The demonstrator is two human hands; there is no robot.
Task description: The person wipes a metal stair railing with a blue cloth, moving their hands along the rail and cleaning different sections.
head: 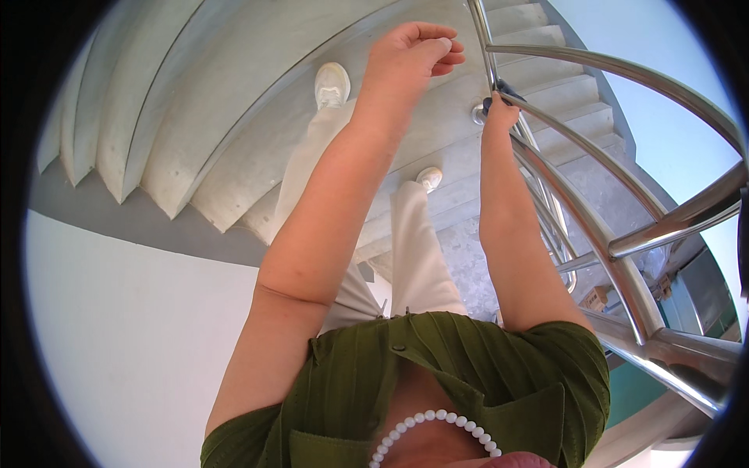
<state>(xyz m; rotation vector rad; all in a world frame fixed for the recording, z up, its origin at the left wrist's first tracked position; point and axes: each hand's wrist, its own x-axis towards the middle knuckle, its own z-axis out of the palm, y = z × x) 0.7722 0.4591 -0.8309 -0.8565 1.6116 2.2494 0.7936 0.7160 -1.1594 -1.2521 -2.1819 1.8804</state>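
Note:
My left hand (415, 50) is held out over the concrete stairs (409, 146), its fingers loosely curled and nothing visible in them. To its right stands an upright of the stainless steel railing (591, 234). My right hand (502, 114) grips a dark cloth (510, 89) against the railing, where a tube meets the upright. Part of the cloth shows above the hand; the rest is hidden behind the fingers.
Curved steps (234, 105) rise at the left beside a white wall (129, 316). My white shoes (332, 85) are on different treads. More steps (562, 88) lie beyond the railing at the right. A cardboard box (595, 298) is visible through the tubes, lower down.

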